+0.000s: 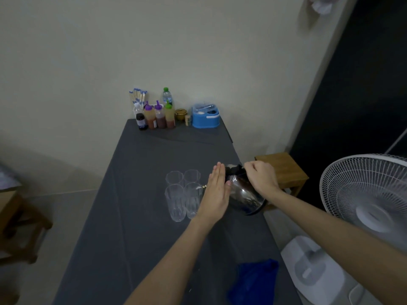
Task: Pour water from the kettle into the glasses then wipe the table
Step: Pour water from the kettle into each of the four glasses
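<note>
Our right hand (261,177) grips the tilted shiny steel kettle (244,194); our open left hand (217,193) presses flat against it, four clear glasses (184,192) just left.

No text, brand or number could be read anywhere. The small dark glass bottle (141,121) and the clear green-capped plastic water bottle (167,97) at the far end of the grey-clothed table (123,216) carried labels, but their print was too small and blurred to make out.

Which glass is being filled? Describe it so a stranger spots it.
On the grey table four clear glasses stand in a square. It is the near right glass, next to the left hand, alone under the tilted kettle spout.
</note>
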The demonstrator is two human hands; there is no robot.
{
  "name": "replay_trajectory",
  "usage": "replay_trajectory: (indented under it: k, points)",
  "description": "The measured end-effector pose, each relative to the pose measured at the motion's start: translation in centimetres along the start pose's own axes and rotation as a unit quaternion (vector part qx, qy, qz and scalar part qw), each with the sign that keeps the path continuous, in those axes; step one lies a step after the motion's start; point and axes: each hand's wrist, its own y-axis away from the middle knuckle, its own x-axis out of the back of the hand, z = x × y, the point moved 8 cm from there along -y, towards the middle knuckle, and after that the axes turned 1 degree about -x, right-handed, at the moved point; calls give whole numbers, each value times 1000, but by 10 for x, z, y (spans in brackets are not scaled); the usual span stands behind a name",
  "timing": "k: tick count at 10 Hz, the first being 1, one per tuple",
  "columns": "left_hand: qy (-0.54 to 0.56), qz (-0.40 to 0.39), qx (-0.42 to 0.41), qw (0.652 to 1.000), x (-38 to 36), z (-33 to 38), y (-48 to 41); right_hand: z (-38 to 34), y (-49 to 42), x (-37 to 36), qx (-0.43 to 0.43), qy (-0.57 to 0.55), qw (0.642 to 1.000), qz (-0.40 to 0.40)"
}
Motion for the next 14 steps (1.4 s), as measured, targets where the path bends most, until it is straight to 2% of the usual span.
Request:
replay_trajectory:
  k: [8, 11, 14]
  points:
    - [-12, -25, -4, 1000, 0, 1, 0, 8, -4, -4, -26, 12, 1000, -2]
    - [-68, -38, -41, 996, 3, 11, -5, 37, 10, -10, -125, -88, 988, 28]
    - [-124, -41, -86, 988, 14, 20, -6, 44, 25, -14, -181, -170, 967, 61]
